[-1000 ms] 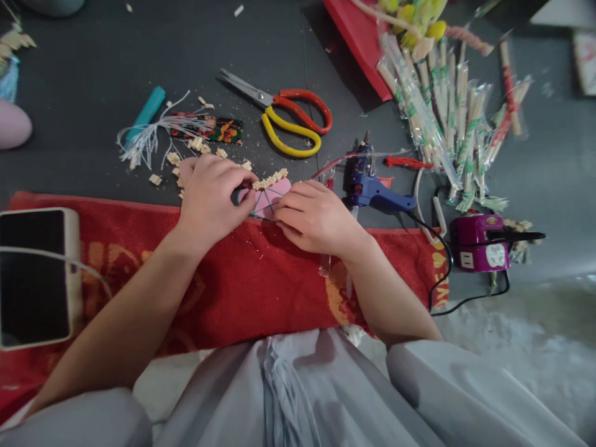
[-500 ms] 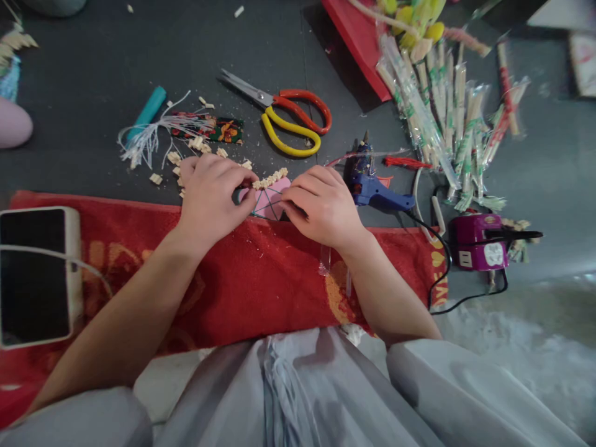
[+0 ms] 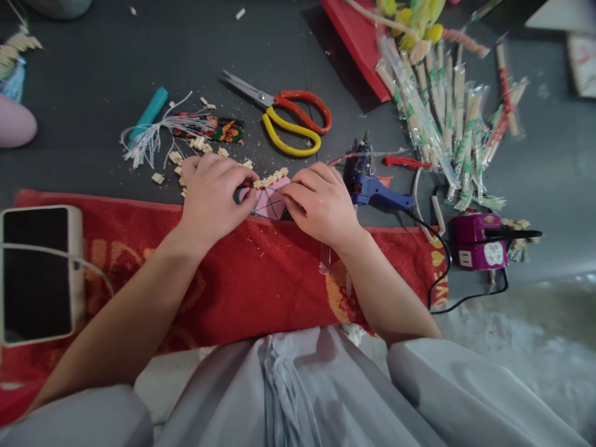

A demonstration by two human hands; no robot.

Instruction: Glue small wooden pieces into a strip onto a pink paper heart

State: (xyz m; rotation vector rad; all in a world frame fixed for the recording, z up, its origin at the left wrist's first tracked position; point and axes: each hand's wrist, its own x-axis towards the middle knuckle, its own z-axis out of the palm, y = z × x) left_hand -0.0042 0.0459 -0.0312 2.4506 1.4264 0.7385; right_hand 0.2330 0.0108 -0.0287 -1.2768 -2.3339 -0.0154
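Between my hands lies a small pink piece [image 3: 269, 203] crossed by dark green threads. Along its far edge runs a bumpy beige trim [image 3: 271, 179]. My left hand [image 3: 215, 200] is closed on the left side of the pink piece, thumb and index finger pressed together by the trim. From the other side, my right hand [image 3: 323, 202] pinches at the piece's right edge; its fingertips hide whether they grip the piece itself or one of its threads. Small beige bits [image 3: 200, 144] are scattered just beyond my left hand.
Beyond my hands lie scissors [image 3: 279, 112], a teal stick [image 3: 149, 115] and white strings [image 3: 151, 141]. To the right are a blue glue gun [image 3: 379, 192], a purple plug block [image 3: 479, 242] and several wrapped sticks [image 3: 447, 112]. A phone [image 3: 40, 273] rests on the red towel [image 3: 261, 279].
My right hand has shifted slightly, its fingers lifting a little at the right edge of the pink piece. My left hand keeps its hold, and the view has moved very slightly.
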